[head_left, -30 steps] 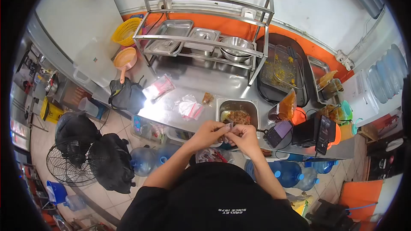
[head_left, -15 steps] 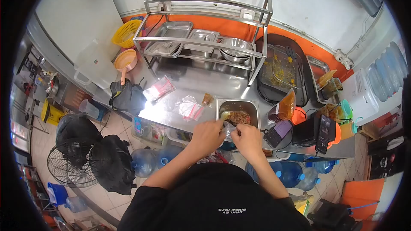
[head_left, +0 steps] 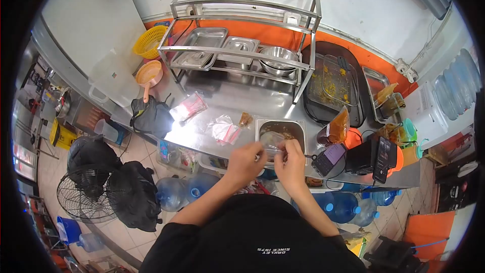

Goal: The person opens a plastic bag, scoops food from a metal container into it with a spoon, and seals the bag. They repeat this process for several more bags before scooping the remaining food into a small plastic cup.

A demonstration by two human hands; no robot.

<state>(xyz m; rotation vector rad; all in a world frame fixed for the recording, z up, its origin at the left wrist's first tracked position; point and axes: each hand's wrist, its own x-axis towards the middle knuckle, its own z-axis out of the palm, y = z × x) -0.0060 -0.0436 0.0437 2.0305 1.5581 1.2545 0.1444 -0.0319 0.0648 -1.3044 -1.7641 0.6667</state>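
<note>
A small clear plastic bag (head_left: 273, 140) is held between my two hands over the near side of a steel pan (head_left: 303, 134). The pan holds reddish-brown food, partly hidden behind the bag. My left hand (head_left: 246, 162) is closed at the bag's left edge, fingertips pinched. On the other side my right hand (head_left: 290, 161) pinches the bag's right edge. Left of the pan lie a small bag of brown food (head_left: 245, 119) and some clear bags with red stripes (head_left: 225, 130).
A steel rack (head_left: 242, 48) stands at the back over trays and bowls. To the right are a black grill pan (head_left: 331, 86), a phone (head_left: 329, 157), a sauce bag (head_left: 337, 126) and an upright phone (head_left: 382, 159). A black bag (head_left: 151, 116) sits at the left.
The plastic bag has risen and spread out between my hands, covering more of the pan. My left hand has shifted slightly, and my right hand has turned more upright.
</note>
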